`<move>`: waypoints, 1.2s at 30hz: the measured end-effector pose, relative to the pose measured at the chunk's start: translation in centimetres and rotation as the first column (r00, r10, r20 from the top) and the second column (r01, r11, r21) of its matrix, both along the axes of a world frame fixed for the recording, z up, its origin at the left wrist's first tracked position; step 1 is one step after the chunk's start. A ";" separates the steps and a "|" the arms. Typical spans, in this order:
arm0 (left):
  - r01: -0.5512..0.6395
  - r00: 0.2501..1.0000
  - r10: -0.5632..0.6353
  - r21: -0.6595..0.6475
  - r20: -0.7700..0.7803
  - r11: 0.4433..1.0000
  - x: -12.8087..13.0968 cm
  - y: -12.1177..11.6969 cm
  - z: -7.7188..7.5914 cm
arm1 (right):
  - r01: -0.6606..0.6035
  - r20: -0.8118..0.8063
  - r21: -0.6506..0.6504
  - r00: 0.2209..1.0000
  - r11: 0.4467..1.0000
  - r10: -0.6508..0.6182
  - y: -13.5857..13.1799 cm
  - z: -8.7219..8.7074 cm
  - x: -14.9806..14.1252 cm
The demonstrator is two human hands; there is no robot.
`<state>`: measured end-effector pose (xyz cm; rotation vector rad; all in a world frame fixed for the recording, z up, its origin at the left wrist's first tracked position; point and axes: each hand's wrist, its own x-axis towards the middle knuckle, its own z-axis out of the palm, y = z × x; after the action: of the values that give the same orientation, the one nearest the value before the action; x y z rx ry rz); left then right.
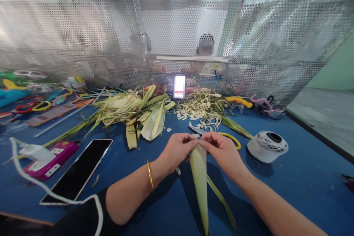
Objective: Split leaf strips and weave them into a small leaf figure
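A long pale-green corn husk (199,184) hangs point-down between my hands. My left hand (179,151) pinches its wide upper end from the left. From the right, my right hand (218,151) pinches the same end, thumbs and fingertips nearly meeting at the top. A narrow green strip (221,195) trails down behind the husk to the right. Just beyond my fingers lie yellow-handled scissors (231,139), partly covered by my right hand. To the right of that hand is a spool of white thread (267,146).
Corn husks (124,108) are heaped at centre left, with shredded scraps (203,107) behind. A phone (80,169), a purple power strip (52,160) and a white cable (35,179) lie left. A perforated metal screen (110,33) bounds the blue table; people sit beyond it.
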<state>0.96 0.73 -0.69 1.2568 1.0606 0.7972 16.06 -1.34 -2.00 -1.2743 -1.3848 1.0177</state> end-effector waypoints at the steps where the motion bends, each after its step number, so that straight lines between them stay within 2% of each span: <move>1: 0.000 1.000 0.000 0.006 -0.012 1.000 0.0 -0.1 0.0 | 0.003 0.024 0.019 1.000 1.000 -0.004 0.0 -0.1 0.1; 5: 0.028 1.000 -0.028 0.005 -0.015 1.000 0.1 -0.2 0.1 | 0.025 0.116 0.072 0.993 0.997 -0.034 0.0 -0.2 0.3; 11: 0.024 0.999 -0.022 0.053 -0.039 0.998 0.1 0.0 -0.1 | -0.010 0.138 0.079 0.990 0.997 -0.001 0.0 -0.2 0.3; 19: 0.030 0.998 -0.026 0.071 -0.055 0.997 0.1 0.0 -0.1 | 0.033 0.221 0.142 0.973 0.989 -0.064 -0.1 -0.7 0.3; 27: 0.007 1.000 -0.007 0.047 -0.014 0.999 0.2 0.1 0.0 | -0.068 0.400 0.341 0.913 0.938 -0.079 -0.4 -0.3 0.2; 33: -0.018 1.000 0.018 0.065 -0.013 0.998 0.2 -0.1 0.1 | -0.015 0.353 0.247 0.933 0.969 -0.075 -0.2 -0.7 0.2; 36: -0.025 1.000 0.027 0.095 -0.013 0.995 0.3 -0.1 0.0 | -0.022 0.368 0.314 0.924 0.949 -0.100 -0.4 -0.6 0.2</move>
<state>1.21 0.65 -0.70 1.3327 1.0623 0.8684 16.22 -1.79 -2.60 -1.2921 -1.7285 0.5037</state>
